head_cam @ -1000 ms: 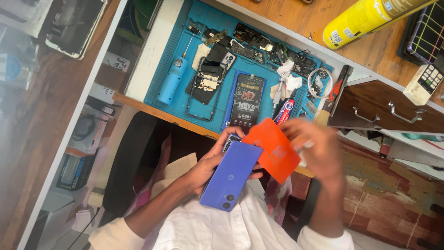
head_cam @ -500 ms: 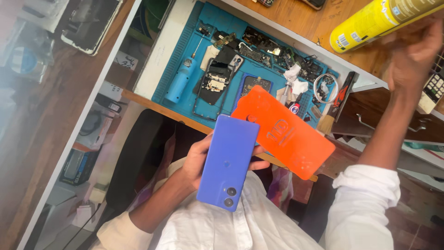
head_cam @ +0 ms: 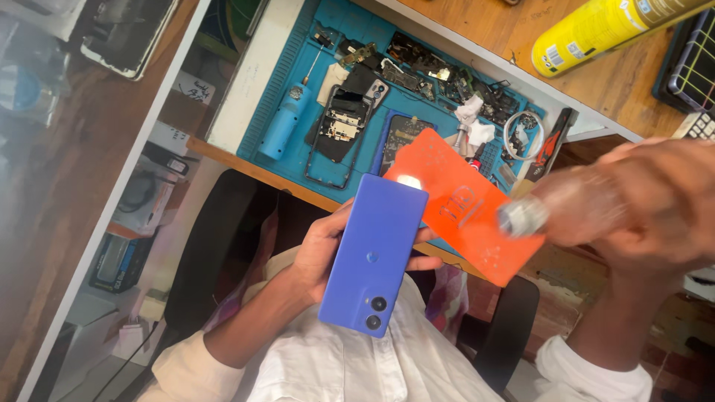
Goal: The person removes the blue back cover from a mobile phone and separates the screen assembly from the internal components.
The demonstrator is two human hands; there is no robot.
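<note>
Head view: orange card (head_cam: 465, 212) behind blue phone (head_cam: 375, 254)

Matt blue phone back (head_cam: 374, 253), glossy orange plastic sheet (head_cam: 465, 201) (glare-spotted), blue rubbery mat (head_cam: 298, 67), wooden desktop (head_cam: 491, 30)

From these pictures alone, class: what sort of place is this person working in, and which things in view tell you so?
Most likely a phone repair bench. A blue work mat holds an opened phone frame, loose small parts and a blue electric screwdriver. The left hand holds a blue phone back-up against an orange sheet.
</note>
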